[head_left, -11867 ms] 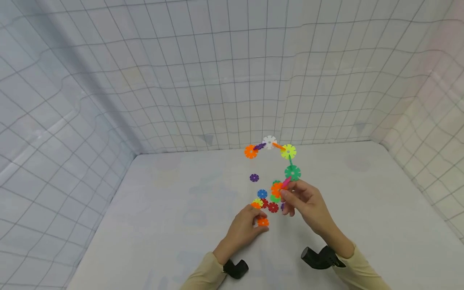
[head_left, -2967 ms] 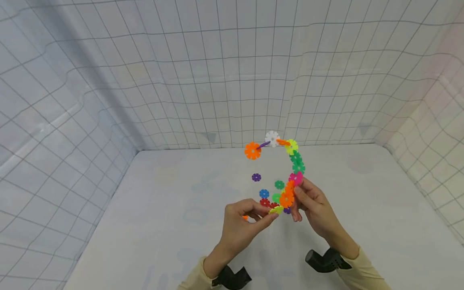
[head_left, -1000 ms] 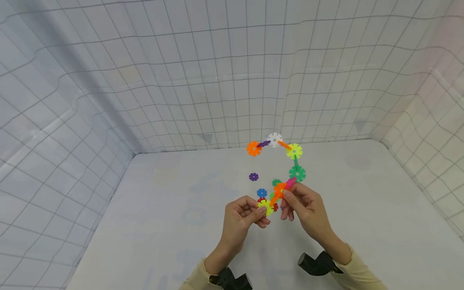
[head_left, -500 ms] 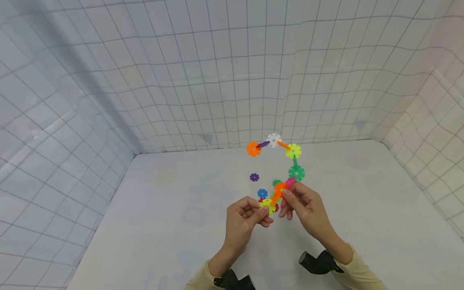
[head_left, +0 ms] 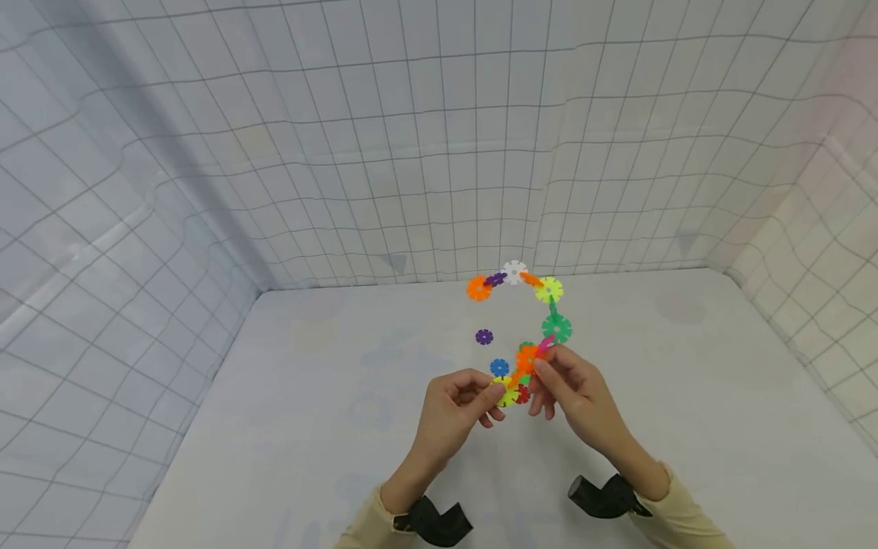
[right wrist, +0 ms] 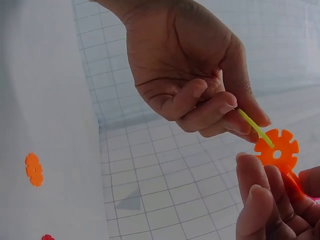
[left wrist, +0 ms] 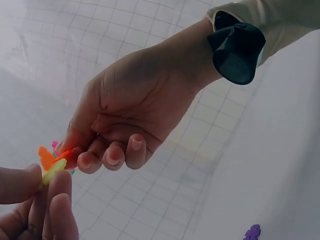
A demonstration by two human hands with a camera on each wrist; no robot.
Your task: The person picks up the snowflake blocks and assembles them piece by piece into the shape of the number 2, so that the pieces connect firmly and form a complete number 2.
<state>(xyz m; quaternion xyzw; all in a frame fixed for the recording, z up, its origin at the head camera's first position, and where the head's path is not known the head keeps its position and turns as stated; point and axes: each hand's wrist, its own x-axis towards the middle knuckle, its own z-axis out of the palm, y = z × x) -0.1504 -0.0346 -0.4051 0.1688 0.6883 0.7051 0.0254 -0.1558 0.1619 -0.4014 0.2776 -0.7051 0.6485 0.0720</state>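
Slotted snowflake discs form a curved chain held up in front of the person. From its free end in the head view come an orange disc (head_left: pixel 479 288), a purple, a white disc (head_left: pixel 514 272), an orange, a yellow disc (head_left: pixel 549 290) and two greens, then a pink disc (head_left: pixel 545 345) and two oranges. My right hand (head_left: pixel 576 385) pinches the orange disc (head_left: pixel 527 358) beside the pink one. Between thumb and fingers, my left hand (head_left: pixel 449 412) pinches the end yellow disc (head_left: pixel 506 392). In the right wrist view this yellow disc (right wrist: pixel 256 127) meets an orange disc (right wrist: pixel 277 152) edge-on.
Loose discs lie on the white table (head_left: pixel 309 427): a purple disc (head_left: pixel 484 336), a blue disc (head_left: pixel 499 367), a red disc (head_left: pixel 523 394) and greens partly hidden behind the chain. The right wrist view shows a loose orange disc (right wrist: pixel 34 170). Grid-patterned sheets (head_left: pixel 439 152) enclose the table.
Earlier my left hand was at a loose orange disc on the table. Since then another orange and the yellow disc have come onto the chain's end. In the last second the hands barely shift.
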